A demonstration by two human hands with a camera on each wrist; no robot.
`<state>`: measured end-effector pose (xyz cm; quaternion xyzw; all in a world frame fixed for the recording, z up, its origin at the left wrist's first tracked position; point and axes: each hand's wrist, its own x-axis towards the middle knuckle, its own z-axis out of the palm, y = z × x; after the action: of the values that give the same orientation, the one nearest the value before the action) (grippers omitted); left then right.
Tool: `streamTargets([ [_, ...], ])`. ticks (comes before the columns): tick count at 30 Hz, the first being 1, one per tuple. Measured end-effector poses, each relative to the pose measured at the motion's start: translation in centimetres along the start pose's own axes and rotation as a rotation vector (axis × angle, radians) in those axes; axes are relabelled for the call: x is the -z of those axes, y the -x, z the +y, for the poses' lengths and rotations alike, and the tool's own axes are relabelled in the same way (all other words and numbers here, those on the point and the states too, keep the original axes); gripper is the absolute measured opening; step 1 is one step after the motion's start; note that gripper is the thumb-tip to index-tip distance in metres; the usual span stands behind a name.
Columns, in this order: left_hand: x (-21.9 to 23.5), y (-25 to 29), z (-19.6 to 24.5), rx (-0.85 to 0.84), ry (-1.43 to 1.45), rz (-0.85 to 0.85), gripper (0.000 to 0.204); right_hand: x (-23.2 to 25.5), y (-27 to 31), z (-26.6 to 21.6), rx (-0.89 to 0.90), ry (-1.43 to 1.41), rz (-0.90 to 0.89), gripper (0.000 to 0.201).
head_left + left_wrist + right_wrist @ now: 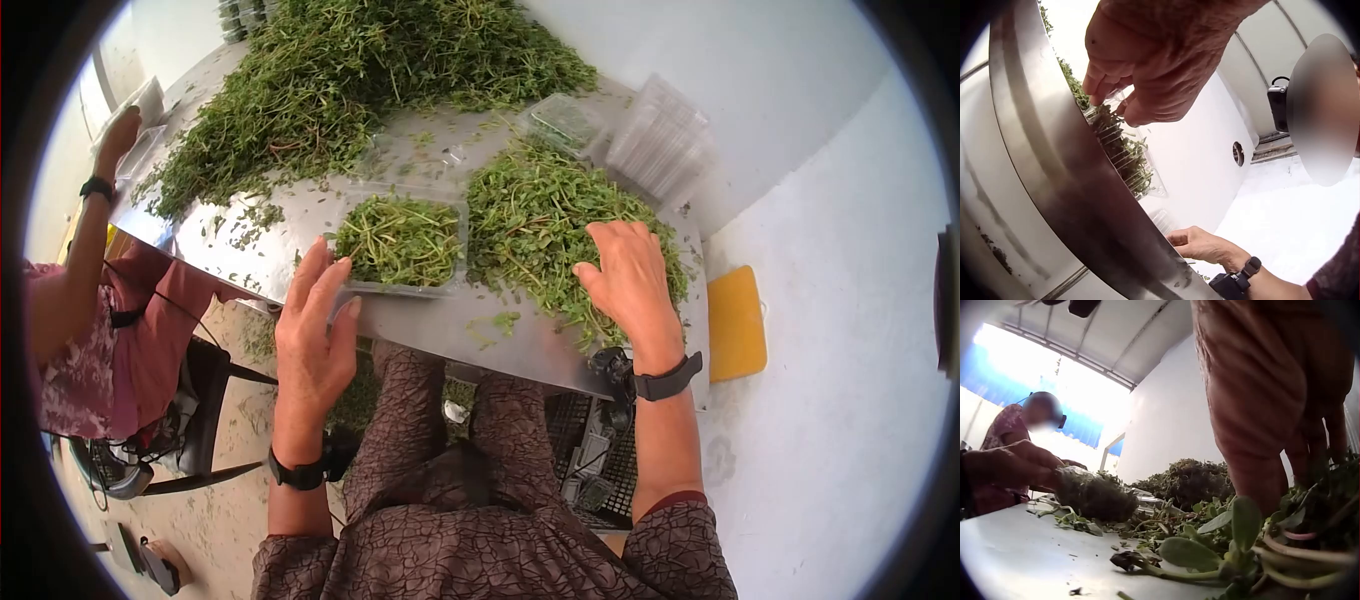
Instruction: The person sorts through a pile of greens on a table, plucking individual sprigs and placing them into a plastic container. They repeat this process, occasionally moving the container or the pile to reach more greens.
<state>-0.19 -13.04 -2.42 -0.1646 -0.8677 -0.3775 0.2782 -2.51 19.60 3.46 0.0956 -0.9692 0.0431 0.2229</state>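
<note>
Being pinched by the left hand, the punnet is seemingly being steadied; whether the right hand is grasping sprigs is unclear.

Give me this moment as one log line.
left hand: at clear tray, left side | right hand: in loose greens, grip unclear | clear tray: holds greens, on metal table | large heap: beyond tray
</note>
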Motion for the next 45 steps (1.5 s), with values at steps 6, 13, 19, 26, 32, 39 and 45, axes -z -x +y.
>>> streamTargets([
  [6, 0.2, 0.0, 0.4, 0.008, 0.049, 0.006, 0.043, -1.0, -1.2, 0.6, 0.019, 0.04, -0.058, 0.012],
  [13, 0.5, 0.4, 0.7, 0.015, 0.083, -0.002, 0.042, 0.0, -2.1, 1.0, -0.018, -0.159, 0.017, 0.004],
  [19, 0.6, 0.4, 0.9, 0.014, 0.11, -0.003, 0.044, 1.8, -3.0, 1.4, -0.262, -0.547, 0.111, 0.012],
  [26, 0.6, 0.5, 0.6, 0.005, 0.115, -0.009, 0.045, 2.4, -2.8, 1.6, -0.367, -0.803, 0.044, 0.014],
  [32, 0.8, 0.4, 1.1, 0.024, 0.115, -0.013, 0.043, 3.2, -2.8, 0.4, -0.379, -1.023, 0.071, 0.011],
  [39, 1.4, 0.5, 1.6, -0.007, 0.095, 0.011, 0.045, 3.7, -3.1, 0.7, -0.444, -1.457, 0.167, 0.011],
  [45, 1.7, -0.2, 3.6, -0.101, 0.132, 0.092, 0.044, 4.3, -3.3, -1.3, -0.453, -1.602, 0.257, 0.015],
])
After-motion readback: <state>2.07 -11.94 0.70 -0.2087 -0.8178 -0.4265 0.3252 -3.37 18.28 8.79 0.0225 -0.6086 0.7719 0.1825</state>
